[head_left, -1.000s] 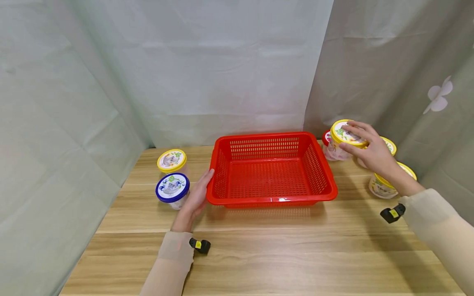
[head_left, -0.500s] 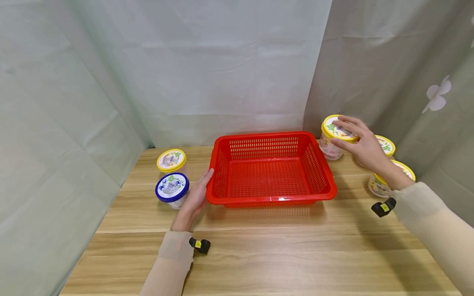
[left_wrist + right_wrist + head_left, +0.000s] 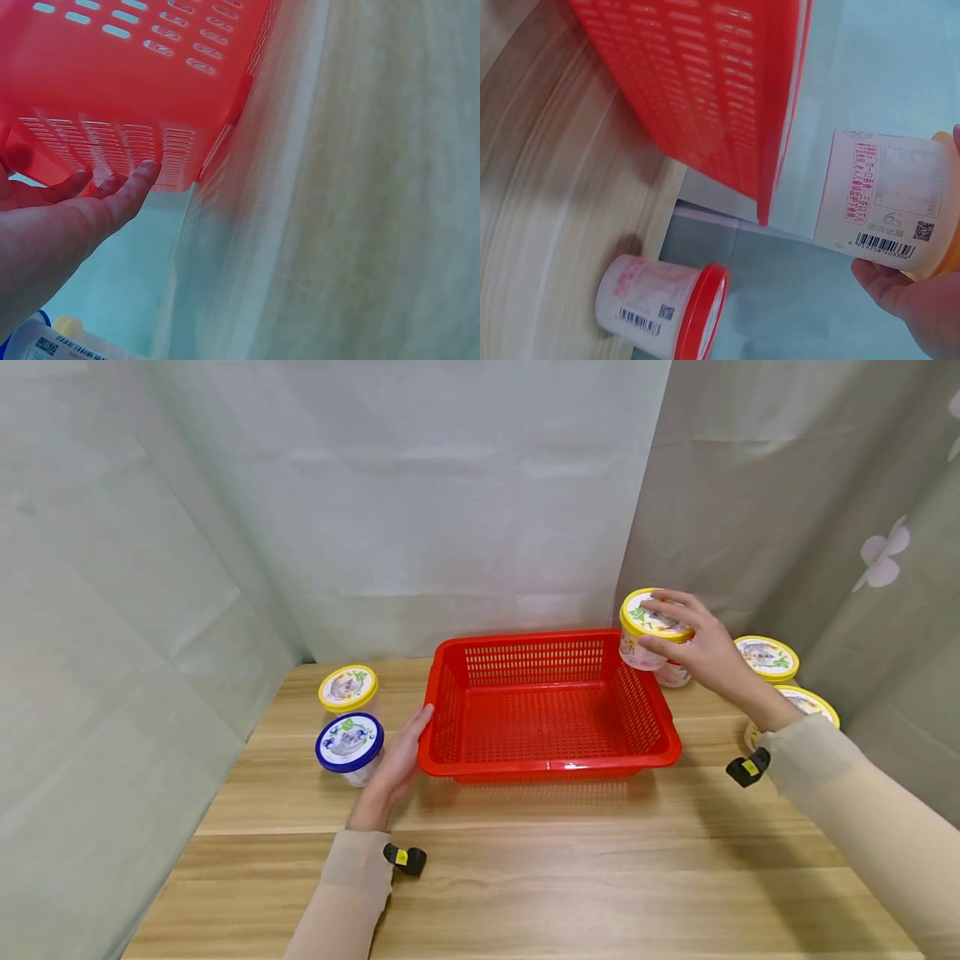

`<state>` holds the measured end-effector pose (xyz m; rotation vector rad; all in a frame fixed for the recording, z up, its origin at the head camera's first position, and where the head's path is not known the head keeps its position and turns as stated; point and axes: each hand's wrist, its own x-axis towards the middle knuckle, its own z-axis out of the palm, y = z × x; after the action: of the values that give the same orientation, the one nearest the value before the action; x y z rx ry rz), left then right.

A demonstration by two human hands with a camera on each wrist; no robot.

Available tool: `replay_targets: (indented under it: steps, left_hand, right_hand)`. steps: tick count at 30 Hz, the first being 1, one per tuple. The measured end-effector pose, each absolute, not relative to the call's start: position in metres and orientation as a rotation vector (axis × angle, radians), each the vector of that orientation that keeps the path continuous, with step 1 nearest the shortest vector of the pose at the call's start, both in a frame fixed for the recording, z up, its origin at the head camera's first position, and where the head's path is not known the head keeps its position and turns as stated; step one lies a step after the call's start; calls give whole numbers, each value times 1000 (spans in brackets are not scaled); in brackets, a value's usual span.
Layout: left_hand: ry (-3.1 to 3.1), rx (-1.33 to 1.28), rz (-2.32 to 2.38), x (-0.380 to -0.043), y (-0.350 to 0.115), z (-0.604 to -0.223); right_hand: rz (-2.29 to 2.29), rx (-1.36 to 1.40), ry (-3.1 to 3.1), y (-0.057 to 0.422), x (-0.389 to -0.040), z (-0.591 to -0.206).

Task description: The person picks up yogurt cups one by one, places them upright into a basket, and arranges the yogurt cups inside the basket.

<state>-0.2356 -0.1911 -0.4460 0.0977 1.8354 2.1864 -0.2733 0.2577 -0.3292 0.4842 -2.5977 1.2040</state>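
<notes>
My right hand (image 3: 705, 647) grips a yellow-lidded plastic tub (image 3: 639, 652) from above and the side, raised over the right back corner of the red plastic basket (image 3: 547, 766). In the right wrist view, the tub (image 3: 881, 199) has a printed label and barcode, with the thumb against its side. My left hand (image 3: 397, 756) rests at the basket's left end. In the left wrist view, its fingers (image 3: 135, 191) lie fairly straight against the slotted outer wall. A red-lidded tub (image 3: 649, 304) stands on the table behind the held one and is mostly hidden in the head view.
Left of the left hand stand a blue-lidded tub (image 3: 349, 743) and a yellow-lidded tub (image 3: 348, 687). Two more yellow-lidded tubs, a farther tub (image 3: 767, 657) and a nearer tub (image 3: 813, 703), stand by the right forearm. A grey curtain (image 3: 465, 527) hangs behind the wooden table (image 3: 540, 877).
My right hand has carried the yellow-lidded tub leftward, from above the red-lidded tub to the basket's right back corner. The left hand and basket have stayed put.
</notes>
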Motion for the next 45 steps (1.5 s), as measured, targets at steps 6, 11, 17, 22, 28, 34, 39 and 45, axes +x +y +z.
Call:
replay_targets:
  steps: [6, 11, 17, 22, 28, 34, 39, 45]
  left_hand:
    - [1808, 109, 2217, -235, -191, -447]
    - [1807, 132, 2208, -235, -190, -447]
    - [1802, 118, 2212, -235, -189, -447]
    - [1804, 113, 2214, -235, -189, -447]
    - [1828, 129, 2194, -235, -190, -448]
    - [1835, 129, 2177, -235, -192, -448]
    - [1838, 124, 2175, -235, -192, -447]
    - [1849, 103, 2175, -234, -192, -445]
  right_hand:
    - [1213, 539, -2584, 242, -279, -325]
    - [1260, 542, -2611, 235, -281, -322]
    - [1273, 563, -2611, 229, -285, -318]
    - [1270, 581, -2602, 227, -288, -315]
    - [1278, 603, -2592, 224, -294, -314]
    - [1306, 614, -2591, 219, -297, -314]
    - [1314, 619, -2590, 215, -299, -314]
    - [1305, 623, -2595, 211, -304, -315]
